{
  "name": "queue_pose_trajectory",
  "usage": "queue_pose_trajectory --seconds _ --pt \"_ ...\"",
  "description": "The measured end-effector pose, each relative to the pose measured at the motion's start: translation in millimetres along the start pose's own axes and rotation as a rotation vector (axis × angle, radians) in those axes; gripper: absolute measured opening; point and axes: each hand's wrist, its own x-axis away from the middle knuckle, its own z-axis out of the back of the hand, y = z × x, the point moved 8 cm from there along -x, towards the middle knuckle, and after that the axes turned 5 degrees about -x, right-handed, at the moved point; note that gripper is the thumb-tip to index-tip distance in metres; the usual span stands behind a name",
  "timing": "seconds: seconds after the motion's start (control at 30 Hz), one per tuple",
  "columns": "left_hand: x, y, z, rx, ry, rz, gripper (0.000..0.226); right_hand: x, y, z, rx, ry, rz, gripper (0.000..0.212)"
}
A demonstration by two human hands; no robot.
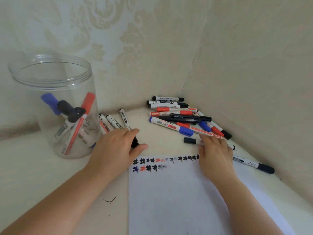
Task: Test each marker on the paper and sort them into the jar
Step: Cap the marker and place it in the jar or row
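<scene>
A clear plastic jar stands at the left and holds several markers with blue, black and red caps. White paper lies in front of me, with two rows of black, red and blue test marks along its top edge. My left hand lies with straight fingers over a few black markers beside the jar. One black marker end shows between its fingers and thumb. My right hand curls its fingers over a black-capped marker lying just above the paper.
A pile of black, red and blue markers fills the corner where the two wallpapered walls meet. One more black marker lies by the paper's right edge, close to the right wall. A small dark scrap lies left of the paper.
</scene>
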Motion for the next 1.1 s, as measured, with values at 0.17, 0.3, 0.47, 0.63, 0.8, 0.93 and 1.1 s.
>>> queue_pose_trajectory --seconds 0.17,0.3,0.47,0.63,0.8,0.93,1.1 --pt "-2.8 -5.0 -6.2 -0.084 0.051 0.061 0.051 0.7 -19.8 -1.3 -0.064 0.016 0.179 0.029" --pt "-7.9 -4.8 -14.5 -0.070 0.008 0.103 0.064 9.3 -38.1 16.7 -0.339 0.164 0.353 0.021" --pt "-7.7 -6.7 -17.4 -0.095 -0.020 0.018 0.055 16.4 -36.1 39.9 -0.975 0.225 0.250 0.016" --pt "-8.1 -8.3 -18.4 -0.113 -0.034 0.050 0.037 16.2 -29.4 27.7 -1.390 -0.017 0.027 0.029" --pt "-3.6 -9.8 -16.5 -0.110 -0.040 0.077 0.044 21.6 -34.4 -11.0 -1.569 -0.472 -0.193 0.039" --pt "-4.3 -7.0 -12.3 -0.113 -0.028 0.084 0.062 22.2 -41.0 -12.3 -1.799 -0.578 -0.212 0.030" --pt "-2.2 8.8 -5.2 0.069 -0.001 -0.040 0.042 23.6 -49.1 -7.5 -1.810 -0.589 -0.081 0.020"
